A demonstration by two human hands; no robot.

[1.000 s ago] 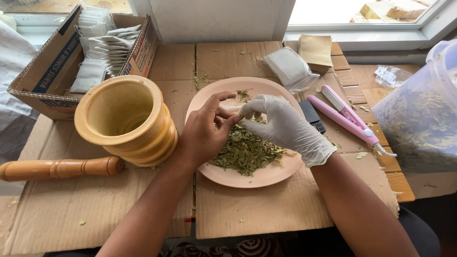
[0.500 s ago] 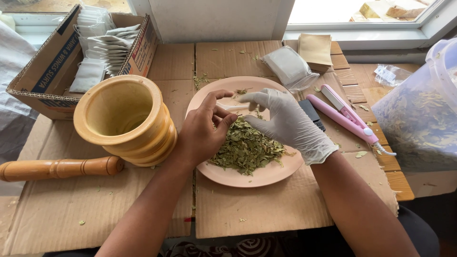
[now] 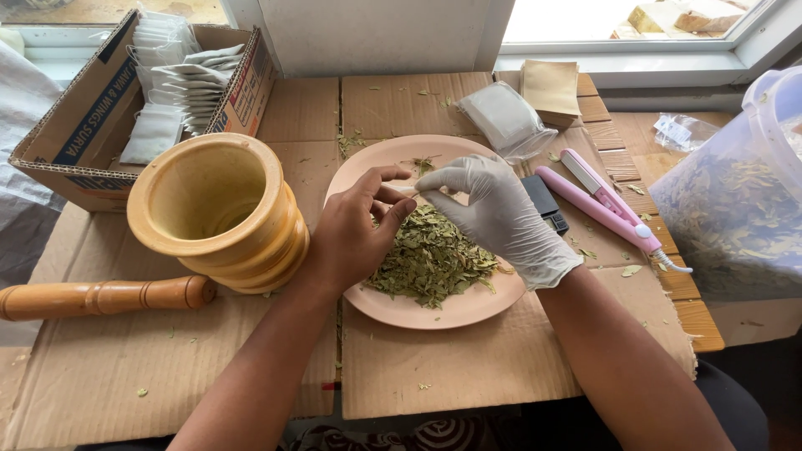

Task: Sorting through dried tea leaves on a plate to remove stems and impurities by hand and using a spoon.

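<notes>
A pink plate (image 3: 418, 313) on the cardboard-covered table holds a heap of dried green leaves (image 3: 430, 259). My bare left hand (image 3: 355, 234) hovers over the plate's left side, its thumb and fingers pinched on a small pale piece, seemingly a little sachet. My right hand (image 3: 501, 213), in a white glove, meets it from the right, fingertips pinched on the same piece just above the leaves. What the piece is stays mostly hidden by the fingers.
A yellow wooden mortar (image 3: 221, 213) stands left of the plate, its pestle (image 3: 100, 296) lying in front. A cardboard box of white sachets (image 3: 159, 88) sits back left. A pink sealer tool (image 3: 610, 205), small packets (image 3: 505, 121) and a clear tub of leaves (image 3: 735, 200) are at the right.
Both hands have stayed pinched together over the plate, with only small finger movements; my left hand's fingers have shifted slightly.
</notes>
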